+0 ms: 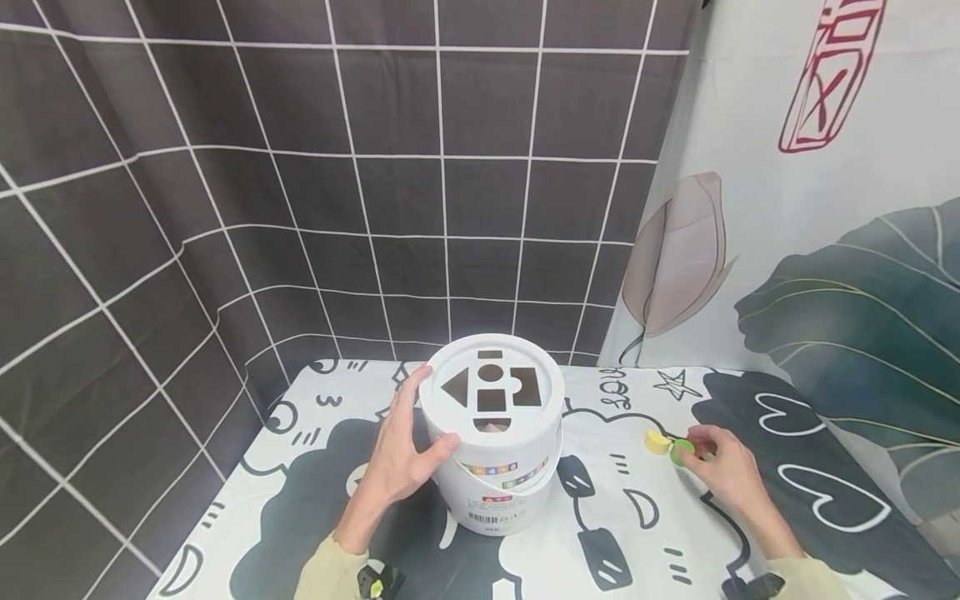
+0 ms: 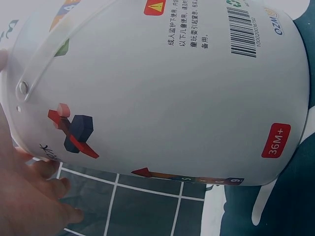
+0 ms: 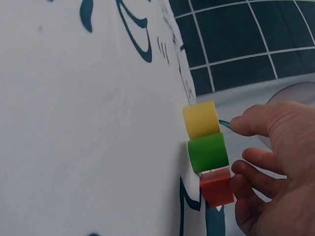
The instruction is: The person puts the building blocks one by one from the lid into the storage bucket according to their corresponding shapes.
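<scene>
Across the patterned surface (image 1: 543, 562) from me, the white bucket (image 1: 476, 479) stands upright, its lid (image 1: 450, 418) cut with shaped holes. The left hand (image 1: 405, 454) lies spread against the bucket's left side, thumb toward the front, not clasping it. The right hand (image 1: 727, 467) has its fingers parted just beside the blocks; whether they touch, I can't tell. These sit well right of the bucket: yellow block (image 1: 657, 442), green block (image 1: 682, 452), red block (image 3: 216, 188). Their row runs from the bucket side toward the right hand, plainly the nearer one
</scene>
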A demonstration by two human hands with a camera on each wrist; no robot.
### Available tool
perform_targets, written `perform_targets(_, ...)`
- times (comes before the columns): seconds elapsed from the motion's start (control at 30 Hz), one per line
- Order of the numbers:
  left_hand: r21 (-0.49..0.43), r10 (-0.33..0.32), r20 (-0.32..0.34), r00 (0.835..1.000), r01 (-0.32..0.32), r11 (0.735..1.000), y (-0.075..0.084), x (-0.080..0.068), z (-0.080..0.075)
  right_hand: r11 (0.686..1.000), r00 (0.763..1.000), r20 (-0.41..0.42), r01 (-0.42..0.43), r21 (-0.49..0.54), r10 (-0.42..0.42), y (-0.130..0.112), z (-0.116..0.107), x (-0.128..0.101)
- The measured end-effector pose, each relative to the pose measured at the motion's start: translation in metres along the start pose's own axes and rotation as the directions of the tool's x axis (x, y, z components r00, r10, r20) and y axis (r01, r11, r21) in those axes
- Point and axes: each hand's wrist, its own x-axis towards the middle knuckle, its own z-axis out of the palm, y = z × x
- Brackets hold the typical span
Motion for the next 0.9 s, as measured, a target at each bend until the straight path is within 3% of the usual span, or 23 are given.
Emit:
perform_targets(0.43, 0.003, -0.001, -0.004, 1.0, 0.001, 1.0, -0.0003, 0.0, 0.0004, 0.999, 0.997, -0.078, -0.028, -0.015, 0.027, 0.0036, 0.0081, -0.0008)
perform_targets(0.9, 0.006, 0.005, -0.011, 1.0, -0.005, 1.0, -0.0017, -0.0009, 0.0009, 0.998, 1.0, -0.001, 0.028, -0.055, -0.028, 0.0035, 0.0072, 0.0015)
